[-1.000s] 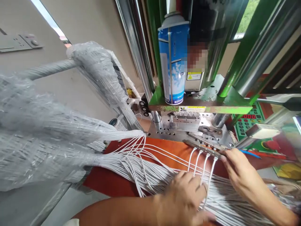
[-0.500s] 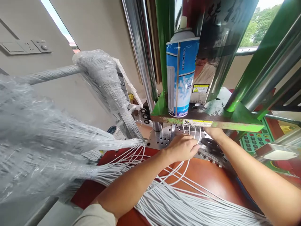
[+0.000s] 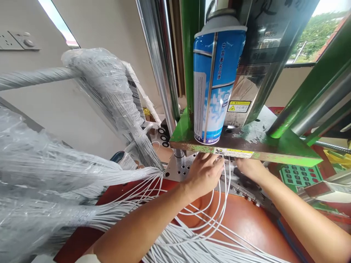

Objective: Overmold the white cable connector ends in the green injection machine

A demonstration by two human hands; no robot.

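My left hand (image 3: 205,173) reaches in at the front of the machine, its bent fingers drawn together and their tips partly hidden under the green plate (image 3: 287,155). Several white cables (image 3: 225,190) hang in loops beside its thumb and run up beneath the plate. What those fingers hold, I cannot make out. My right hand (image 3: 249,168) is under the plate on the right, close to a dark metal fixture; its fingers are out of sight. A perforated metal base (image 3: 175,170) lies below the plate, left of my left hand.
A blue spray can (image 3: 214,87) stands on the plate. Plastic-wrapped cable bundles (image 3: 55,149) hang on the left. Loose grey-white cables (image 3: 192,237) spread over the red-brown surface (image 3: 244,215). Steel columns (image 3: 156,54) flank the press. A green button panel (image 3: 300,175) is on the right.
My left hand has moved further in, its fingertips now under the plate's edge. The cables beside it hang in longer loops toward me. The view has shifted closer to the machine.
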